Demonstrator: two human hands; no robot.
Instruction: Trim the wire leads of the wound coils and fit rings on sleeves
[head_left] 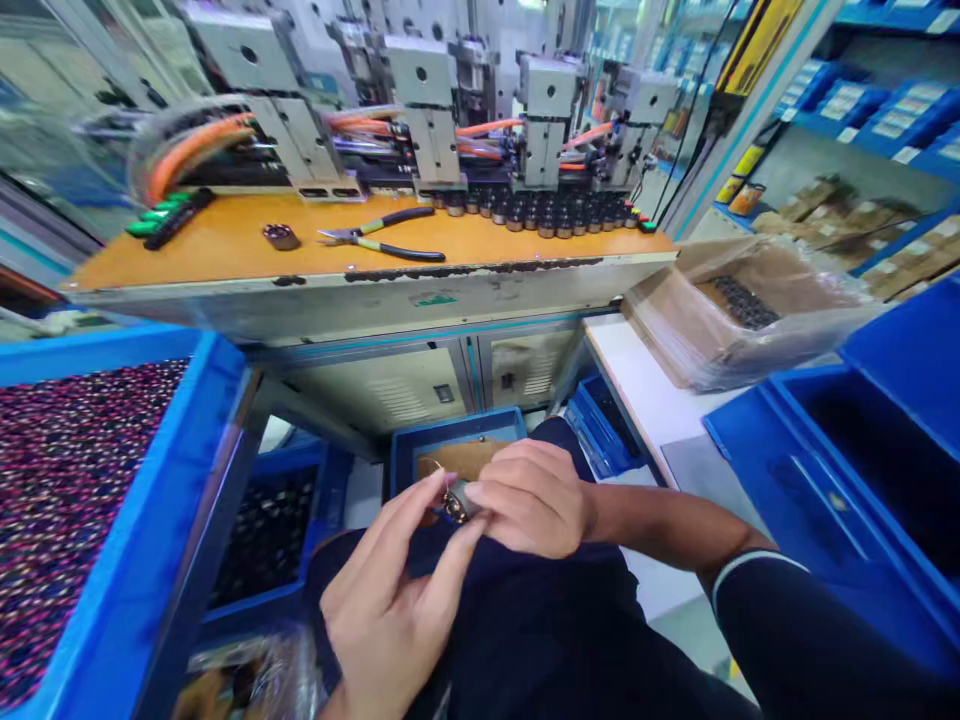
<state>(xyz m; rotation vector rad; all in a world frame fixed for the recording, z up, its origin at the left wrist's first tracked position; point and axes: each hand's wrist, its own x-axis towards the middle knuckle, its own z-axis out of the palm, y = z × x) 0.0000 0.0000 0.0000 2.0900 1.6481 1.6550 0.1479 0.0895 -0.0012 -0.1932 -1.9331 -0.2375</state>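
A small round metal part with copper windings (455, 503) sits between both hands over my lap. My right hand (534, 497) is closed around its right side. My left hand (390, 590) pinches it from the left with thumb and fingertips, palm turned up. A row of several similar dark round parts (540, 212) stands along the far side of the orange bench top (225, 245), under the grey machine heads (424, 110).
Pliers (382, 240) and one loose round part (281, 236) lie on the bench. A blue bin of many small coloured parts (67, 500) is at left, empty blue bins (870, 470) at right, a plastic-lined carton (739, 310) on a white table, blue trays (457, 440) below.
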